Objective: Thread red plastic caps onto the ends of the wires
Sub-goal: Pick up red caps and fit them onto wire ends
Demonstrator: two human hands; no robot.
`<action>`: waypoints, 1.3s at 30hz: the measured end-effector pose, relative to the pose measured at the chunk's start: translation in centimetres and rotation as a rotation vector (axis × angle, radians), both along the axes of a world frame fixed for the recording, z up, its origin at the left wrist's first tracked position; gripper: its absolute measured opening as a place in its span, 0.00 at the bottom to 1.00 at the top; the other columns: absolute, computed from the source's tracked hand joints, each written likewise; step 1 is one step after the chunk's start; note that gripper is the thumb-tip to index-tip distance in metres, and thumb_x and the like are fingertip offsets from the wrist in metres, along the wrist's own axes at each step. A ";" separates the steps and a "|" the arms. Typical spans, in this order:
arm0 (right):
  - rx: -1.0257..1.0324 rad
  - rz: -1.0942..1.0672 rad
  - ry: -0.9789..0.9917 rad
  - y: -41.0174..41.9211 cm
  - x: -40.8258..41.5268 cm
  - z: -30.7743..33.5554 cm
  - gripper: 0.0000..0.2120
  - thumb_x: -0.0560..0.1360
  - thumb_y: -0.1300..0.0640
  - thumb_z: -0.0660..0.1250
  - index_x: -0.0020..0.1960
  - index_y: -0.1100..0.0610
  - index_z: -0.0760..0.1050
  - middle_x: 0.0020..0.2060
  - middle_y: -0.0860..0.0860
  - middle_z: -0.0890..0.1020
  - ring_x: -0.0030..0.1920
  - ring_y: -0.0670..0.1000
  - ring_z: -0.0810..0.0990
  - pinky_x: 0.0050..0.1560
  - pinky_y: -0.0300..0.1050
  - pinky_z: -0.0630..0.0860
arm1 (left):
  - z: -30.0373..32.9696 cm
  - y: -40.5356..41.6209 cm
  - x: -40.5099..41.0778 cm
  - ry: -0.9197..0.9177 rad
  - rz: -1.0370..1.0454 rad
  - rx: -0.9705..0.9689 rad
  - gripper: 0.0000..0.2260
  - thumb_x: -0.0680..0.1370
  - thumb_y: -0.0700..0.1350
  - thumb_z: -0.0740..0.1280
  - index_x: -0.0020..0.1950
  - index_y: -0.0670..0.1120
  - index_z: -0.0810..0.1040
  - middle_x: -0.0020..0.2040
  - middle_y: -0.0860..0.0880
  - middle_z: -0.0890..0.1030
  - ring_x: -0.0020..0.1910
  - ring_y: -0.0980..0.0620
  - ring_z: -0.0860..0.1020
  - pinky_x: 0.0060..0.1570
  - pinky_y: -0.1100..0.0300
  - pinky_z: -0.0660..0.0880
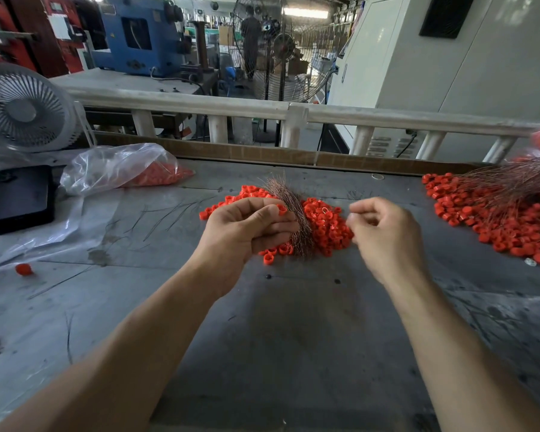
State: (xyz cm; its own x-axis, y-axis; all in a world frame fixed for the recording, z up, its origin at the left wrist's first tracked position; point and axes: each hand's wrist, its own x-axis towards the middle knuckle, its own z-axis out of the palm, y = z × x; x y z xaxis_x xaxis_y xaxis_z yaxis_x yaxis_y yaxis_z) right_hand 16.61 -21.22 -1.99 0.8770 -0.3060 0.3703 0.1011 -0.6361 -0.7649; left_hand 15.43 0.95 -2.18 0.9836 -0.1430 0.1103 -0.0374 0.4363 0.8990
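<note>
Head view, angled down, close over table [293,338].

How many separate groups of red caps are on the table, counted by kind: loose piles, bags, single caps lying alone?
Loose piles: 2, the middle pile and the right pile
Plastic bag of caps: 1
Lone cap: 1
Total: 4

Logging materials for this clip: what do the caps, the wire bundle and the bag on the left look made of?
Caps: likely moulded plastic, matte red-orange and uniform in colour.
Wire bundle: probably copper or copper-coated metal, given the thin, stiff strands with a reddish-brown sheen.
Bag: thin clear plastic film, crinkled and glossy, with caps visible through it.
</note>
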 end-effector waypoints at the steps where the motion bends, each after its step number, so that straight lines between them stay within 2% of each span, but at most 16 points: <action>1: -0.063 -0.053 0.020 -0.8 0.1 -0.1 0.04 0.76 0.57 0.70 0.46 0.49 0.82 0.39 0.45 0.85 0.43 0.51 0.85 0.48 0.47 0.80 | 0.0 0.0 0.0 0.000 0.003 0.003 0.07 0.79 0.39 0.69 0.56 0.37 0.80 0.50 0.37 0.86 0.49 0.42 0.86 0.44 0.58 0.83; 4: -0.198 -0.100 0.138 -1.9 0.4 -0.6 0.07 0.75 0.55 0.70 0.39 0.47 0.80 0.38 0.46 0.85 0.44 0.54 0.83 0.48 0.48 0.80 | -0.1 0.0 0.0 -0.002 0.006 0.017 0.07 0.79 0.39 0.69 0.56 0.37 0.80 0.50 0.37 0.86 0.49 0.43 0.86 0.43 0.59 0.83; 6: -0.228 -0.084 0.207 -1.8 0.6 -1.0 0.07 0.74 0.54 0.71 0.37 0.47 0.80 0.35 0.46 0.84 0.40 0.54 0.83 0.45 0.51 0.81 | -0.1 0.1 0.0 0.003 0.002 0.016 0.08 0.79 0.39 0.69 0.56 0.37 0.80 0.51 0.36 0.85 0.49 0.42 0.86 0.44 0.58 0.83; 8: -0.247 -0.062 0.218 -1.5 0.8 -1.3 0.08 0.73 0.53 0.73 0.36 0.46 0.81 0.29 0.44 0.82 0.34 0.47 0.81 0.36 0.44 0.77 | -0.2 0.1 0.1 0.007 0.000 0.013 0.09 0.79 0.40 0.70 0.56 0.37 0.80 0.51 0.36 0.85 0.50 0.42 0.86 0.44 0.58 0.83; 11: -0.278 -0.037 0.226 -0.8 0.6 -1.3 0.07 0.72 0.51 0.75 0.36 0.46 0.82 0.27 0.35 0.79 0.31 0.35 0.78 0.23 0.33 0.63 | -0.4 0.1 0.2 0.010 -0.009 0.012 0.09 0.78 0.41 0.71 0.55 0.38 0.81 0.51 0.36 0.85 0.50 0.41 0.86 0.44 0.58 0.83; 12: -0.287 -0.030 0.236 -0.7 0.6 -1.4 0.07 0.72 0.51 0.75 0.36 0.46 0.81 0.26 0.36 0.78 0.29 0.36 0.77 0.22 0.33 0.62 | -0.4 0.0 0.3 0.012 -0.013 0.013 0.08 0.77 0.41 0.71 0.55 0.39 0.81 0.51 0.35 0.85 0.50 0.41 0.86 0.44 0.58 0.83; 15: -0.283 -0.020 0.233 -0.4 0.8 -1.4 0.09 0.72 0.50 0.77 0.35 0.45 0.80 0.24 0.38 0.78 0.27 0.38 0.76 0.26 0.36 0.63 | -0.6 0.0 0.4 0.013 -0.013 0.018 0.09 0.76 0.42 0.72 0.54 0.39 0.82 0.52 0.36 0.85 0.51 0.40 0.86 0.44 0.58 0.83; 18: -0.248 0.040 0.183 0.3 0.6 -1.1 0.07 0.70 0.47 0.78 0.38 0.42 0.80 0.30 0.28 0.77 0.34 0.34 0.77 0.27 0.36 0.63 | -0.6 0.1 0.4 0.016 -0.015 0.018 0.09 0.77 0.42 0.72 0.55 0.39 0.82 0.52 0.36 0.85 0.51 0.40 0.86 0.44 0.58 0.83; 19: -0.241 0.059 0.183 0.5 0.4 -1.0 0.08 0.68 0.45 0.79 0.40 0.38 0.80 0.31 0.27 0.77 0.33 0.36 0.78 0.29 0.38 0.65 | -0.6 0.1 0.4 0.016 -0.012 0.020 0.09 0.77 0.41 0.72 0.55 0.39 0.82 0.52 0.36 0.85 0.51 0.40 0.86 0.44 0.58 0.82; 20: -0.244 0.073 0.202 0.6 0.4 -1.2 0.10 0.67 0.44 0.80 0.40 0.37 0.80 0.31 0.31 0.79 0.32 0.39 0.78 0.30 0.40 0.67 | -0.6 0.1 0.3 0.016 -0.010 0.023 0.09 0.78 0.41 0.72 0.55 0.39 0.82 0.52 0.36 0.85 0.51 0.40 0.86 0.44 0.58 0.82; 22: -0.288 0.075 0.259 0.7 0.5 -1.7 0.11 0.65 0.43 0.81 0.37 0.44 0.80 0.29 0.40 0.81 0.35 0.41 0.79 0.34 0.43 0.72 | -0.5 0.1 0.3 0.019 -0.008 0.031 0.08 0.78 0.40 0.71 0.55 0.39 0.82 0.52 0.36 0.85 0.51 0.40 0.86 0.44 0.58 0.82; 26: -0.361 0.070 0.296 0.6 0.6 -1.8 0.09 0.69 0.47 0.79 0.37 0.47 0.80 0.36 0.43 0.83 0.42 0.49 0.82 0.43 0.47 0.79 | -0.4 0.0 0.2 0.023 -0.005 0.040 0.08 0.79 0.40 0.70 0.56 0.38 0.81 0.52 0.36 0.85 0.51 0.40 0.86 0.43 0.58 0.83; 29: -0.389 0.073 0.293 0.5 0.6 -1.8 0.07 0.72 0.49 0.75 0.38 0.47 0.80 0.37 0.44 0.83 0.42 0.50 0.82 0.41 0.45 0.76 | -0.3 0.0 0.1 0.028 0.000 0.047 0.07 0.80 0.39 0.70 0.56 0.37 0.80 0.51 0.36 0.85 0.51 0.40 0.86 0.44 0.58 0.83; 32: -0.299 0.066 0.261 0.5 0.5 -1.8 0.06 0.72 0.51 0.74 0.38 0.49 0.80 0.34 0.45 0.83 0.36 0.49 0.81 0.36 0.43 0.73 | -0.3 -0.1 0.0 0.028 -0.001 0.051 0.08 0.80 0.39 0.70 0.56 0.37 0.80 0.51 0.36 0.85 0.51 0.41 0.86 0.44 0.57 0.83; 35: -0.096 0.108 0.137 0.7 0.2 -1.3 0.06 0.73 0.55 0.75 0.38 0.51 0.80 0.30 0.46 0.83 0.31 0.46 0.81 0.31 0.41 0.73 | -0.3 0.0 0.1 0.024 -0.007 0.045 0.08 0.80 0.39 0.70 0.56 0.37 0.80 0.51 0.35 0.85 0.51 0.41 0.86 0.45 0.57 0.83; 39: 0.219 0.287 0.031 1.9 -0.7 -0.1 0.07 0.75 0.62 0.74 0.43 0.51 0.81 0.33 0.51 0.84 0.34 0.53 0.83 0.28 0.44 0.78 | -0.3 -0.1 0.1 0.022 -0.005 0.055 0.07 0.80 0.39 0.70 0.56 0.37 0.80 0.51 0.36 0.85 0.51 0.41 0.86 0.44 0.58 0.83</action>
